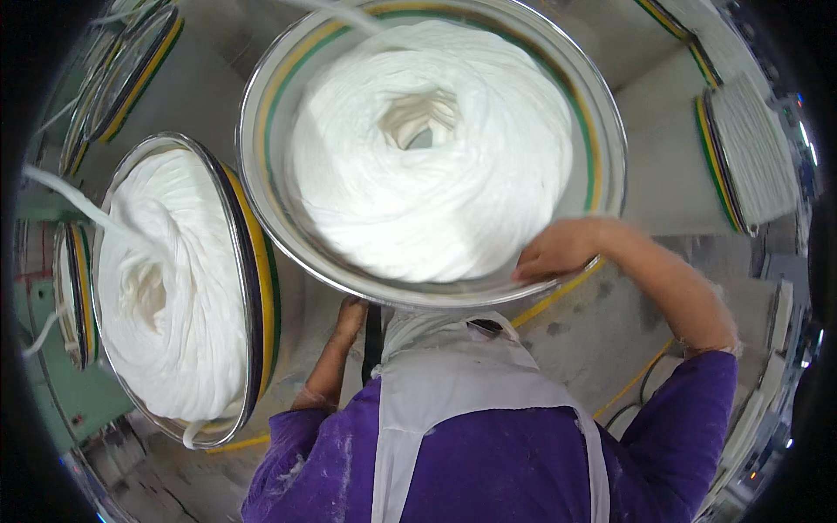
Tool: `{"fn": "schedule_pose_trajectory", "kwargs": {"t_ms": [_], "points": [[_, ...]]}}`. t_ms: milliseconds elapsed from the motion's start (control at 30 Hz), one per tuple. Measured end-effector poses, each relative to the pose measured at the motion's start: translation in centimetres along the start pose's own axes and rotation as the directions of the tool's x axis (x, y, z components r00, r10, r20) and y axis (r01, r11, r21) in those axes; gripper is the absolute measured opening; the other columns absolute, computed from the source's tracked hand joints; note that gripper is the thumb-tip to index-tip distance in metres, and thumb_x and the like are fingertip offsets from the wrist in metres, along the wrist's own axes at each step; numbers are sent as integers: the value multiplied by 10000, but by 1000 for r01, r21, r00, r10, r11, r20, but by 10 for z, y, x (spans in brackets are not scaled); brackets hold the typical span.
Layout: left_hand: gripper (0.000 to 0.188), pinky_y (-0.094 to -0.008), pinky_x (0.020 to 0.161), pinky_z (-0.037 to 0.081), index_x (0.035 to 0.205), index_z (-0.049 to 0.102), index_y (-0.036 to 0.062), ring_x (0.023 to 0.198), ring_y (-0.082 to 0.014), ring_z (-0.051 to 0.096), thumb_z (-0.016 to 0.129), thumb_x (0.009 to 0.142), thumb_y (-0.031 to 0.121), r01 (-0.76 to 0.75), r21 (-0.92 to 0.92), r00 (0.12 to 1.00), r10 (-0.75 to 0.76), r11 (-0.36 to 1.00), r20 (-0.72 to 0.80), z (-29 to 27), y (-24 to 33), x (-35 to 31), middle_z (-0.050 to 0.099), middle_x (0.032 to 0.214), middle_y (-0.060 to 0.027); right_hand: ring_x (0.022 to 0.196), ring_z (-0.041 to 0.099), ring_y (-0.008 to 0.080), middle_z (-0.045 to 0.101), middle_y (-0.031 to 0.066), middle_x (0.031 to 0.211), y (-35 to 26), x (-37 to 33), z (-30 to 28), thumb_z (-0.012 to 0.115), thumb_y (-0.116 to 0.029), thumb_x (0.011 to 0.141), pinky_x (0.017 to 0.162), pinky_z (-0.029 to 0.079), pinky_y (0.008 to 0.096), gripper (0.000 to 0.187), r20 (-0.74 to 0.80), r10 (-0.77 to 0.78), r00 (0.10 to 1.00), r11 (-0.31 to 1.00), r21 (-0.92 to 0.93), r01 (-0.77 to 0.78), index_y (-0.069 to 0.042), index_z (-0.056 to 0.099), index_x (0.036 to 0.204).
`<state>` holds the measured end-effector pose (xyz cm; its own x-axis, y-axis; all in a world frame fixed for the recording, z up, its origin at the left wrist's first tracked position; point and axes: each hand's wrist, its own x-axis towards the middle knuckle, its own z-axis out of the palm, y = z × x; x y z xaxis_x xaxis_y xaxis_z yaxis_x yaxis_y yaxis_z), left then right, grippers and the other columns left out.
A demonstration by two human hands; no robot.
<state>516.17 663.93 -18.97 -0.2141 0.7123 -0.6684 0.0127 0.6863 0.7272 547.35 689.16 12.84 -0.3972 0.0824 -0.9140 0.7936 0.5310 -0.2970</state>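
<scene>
A large round can (pixel 433 303) stands in front of me, with a shiny metal rim and yellow and green bands. Thick coils of white fibre sliver (pixel 488 166) fill it around a hollow centre. My right hand (pixel 562 248) reaches over the near right rim. Its fingers are bent together at the edge of the coils; whatever lies in them is hidden. Below the near left rim, my left hand (pixel 351 315) is up against the can's outer side, its fingers out of sight behind the rim.
At left, another can (pixel 261 288) of coiled sliver (pixel 187 349) tilts in the view, with a strand (pixel 78 196) rising from it. More banded cans (pixel 131 78) stand at upper left. Another coil-filled can (pixel 750 152) is at right. Yellow lines (pixel 636 375) mark the floor.
</scene>
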Motion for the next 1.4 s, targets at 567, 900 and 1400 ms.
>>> {"fn": "schedule_pose_trajectory", "kwargs": {"t_ms": [567, 900, 1400], "points": [[127, -382, 614, 438, 776, 618, 48, 696, -276, 577, 575, 659, 26, -735, 607, 629, 637, 301, 446, 48, 354, -174, 612, 766, -100, 1084, 564, 324, 616, 192, 1143, 70, 13, -101, 537, -453, 899, 946, 413, 357, 519, -260, -412, 873, 910, -68, 409, -13, 603, 1167], [686, -447, 979, 362, 1245, 509, 25, 1105, -369, 504, 275, 945, 595, -470, 814, 618, -531, 342, 580, 170, 321, -29, 532, 1200, -237, 1000, 610, 318, 643, 187, 1082, 80, 4, -80, 600, -305, 860, 894, 449, 374, 438, -392, -555, 734, 828, -177, 531, -19, 591, 1191], [429, -410, 808, 465, 1013, 631, -27, 886, -400, 599, 544, 899, 378, -526, 757, 795, 541, 388, 275, 135, 410, -60, 632, 923, -249, 781, 609, 278, 655, 89, 783, 132, -55, -24, 610, -421, 833, 827, 464, 391, 359, -764, -443, 469, 896, -381, 227, -70, 675, 800]]}}
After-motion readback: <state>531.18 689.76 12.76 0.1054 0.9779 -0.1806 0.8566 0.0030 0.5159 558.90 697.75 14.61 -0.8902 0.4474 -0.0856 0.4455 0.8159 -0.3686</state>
